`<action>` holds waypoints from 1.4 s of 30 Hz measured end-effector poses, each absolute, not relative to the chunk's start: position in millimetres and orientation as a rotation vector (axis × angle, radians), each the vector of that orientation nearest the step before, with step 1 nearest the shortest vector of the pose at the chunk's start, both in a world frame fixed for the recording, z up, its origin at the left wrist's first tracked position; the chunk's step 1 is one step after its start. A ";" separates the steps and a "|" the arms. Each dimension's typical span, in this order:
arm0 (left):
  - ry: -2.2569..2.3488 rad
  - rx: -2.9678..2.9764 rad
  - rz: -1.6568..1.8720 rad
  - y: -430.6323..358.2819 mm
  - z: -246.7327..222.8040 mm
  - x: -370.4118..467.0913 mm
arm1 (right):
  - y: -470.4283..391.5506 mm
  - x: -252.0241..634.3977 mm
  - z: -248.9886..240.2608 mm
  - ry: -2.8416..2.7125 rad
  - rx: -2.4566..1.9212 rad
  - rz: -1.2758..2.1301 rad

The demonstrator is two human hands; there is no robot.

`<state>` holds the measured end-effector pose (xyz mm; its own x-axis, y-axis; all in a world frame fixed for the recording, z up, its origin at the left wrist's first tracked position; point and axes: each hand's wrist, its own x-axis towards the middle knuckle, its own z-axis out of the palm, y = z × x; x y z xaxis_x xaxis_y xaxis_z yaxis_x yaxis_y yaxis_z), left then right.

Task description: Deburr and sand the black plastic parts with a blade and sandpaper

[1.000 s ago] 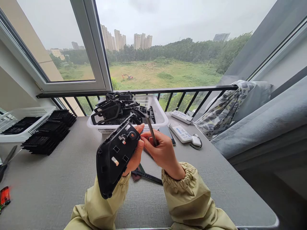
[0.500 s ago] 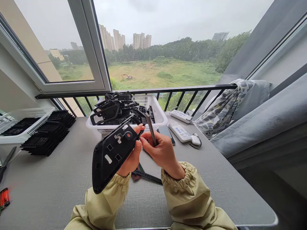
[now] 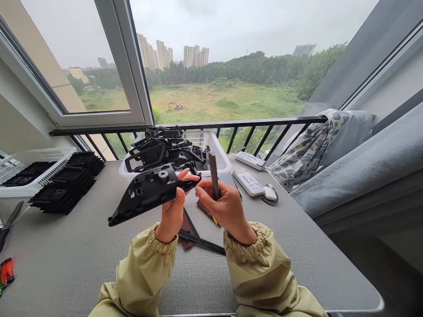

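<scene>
A black plastic part (image 3: 150,191) is gripped near its right end by my left hand (image 3: 175,207), its long body reaching out to the left. My right hand (image 3: 223,204) is closed around a flat grey metal tool (image 3: 213,174) that points upward. The fingertips of my right hand meet the narrow right end of the black part. Behind both hands stands a white basket (image 3: 223,160) heaped with similar black parts (image 3: 152,154).
Stacked black pieces (image 3: 62,185) lie beside a second white basket (image 3: 62,154) at left. A black ruler-like tool (image 3: 205,243) lies under my hands. White power strips (image 3: 247,182) lie at right, scissors (image 3: 9,222) at far left.
The black part has turned in my left hand, from steeply slanted to flatter, its left end now higher and further left. The metal tool in my right hand stands more upright.
</scene>
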<state>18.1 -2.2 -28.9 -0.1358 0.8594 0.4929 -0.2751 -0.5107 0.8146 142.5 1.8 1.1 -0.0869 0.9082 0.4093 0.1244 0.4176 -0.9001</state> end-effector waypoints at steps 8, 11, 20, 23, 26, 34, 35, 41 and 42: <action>0.648 0.974 1.756 1.4 -18.4 17.9 | 3.8 147.8 1.5 -1.516 -0.864 0.872; 0.698 0.890 1.775 4.1 -16.5 18.2 | 6.4 150.7 -2.5 -1.576 -0.852 0.889; 0.671 0.852 1.834 4.6 -15.1 15.7 | 11.5 167.2 1.0 -1.674 -1.054 0.867; 0.645 0.901 1.808 5.1 -16.6 14.2 | 9.0 173.2 7.4 -1.814 -1.117 0.804; 0.657 0.938 1.799 5.1 -18.7 12.8 | 5.0 174.1 10.9 -1.961 -1.171 0.764; 0.858 1.199 1.805 3.7 -25.3 9.5 | -0.9 169.3 14.6 -2.129 -1.331 0.618; 0.864 1.216 1.812 4.4 -26.3 9.3 | -0.9 170.2 15.0 -2.121 -1.356 0.609; 0.924 1.244 1.837 7.8 -29.9 7.7 | -1.5 172.4 15.6 -2.082 -1.372 0.592; 0.935 1.242 1.827 7.9 -29.9 7.5 | -1.6 171.6 15.6 -2.094 -1.358 0.592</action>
<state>7.5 7.9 -29.9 -0.2707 0.8655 0.4214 -0.1647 -0.4729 0.8656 171.6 -1.6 15.6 -0.3233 0.9204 0.2200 0.6687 0.3867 -0.6350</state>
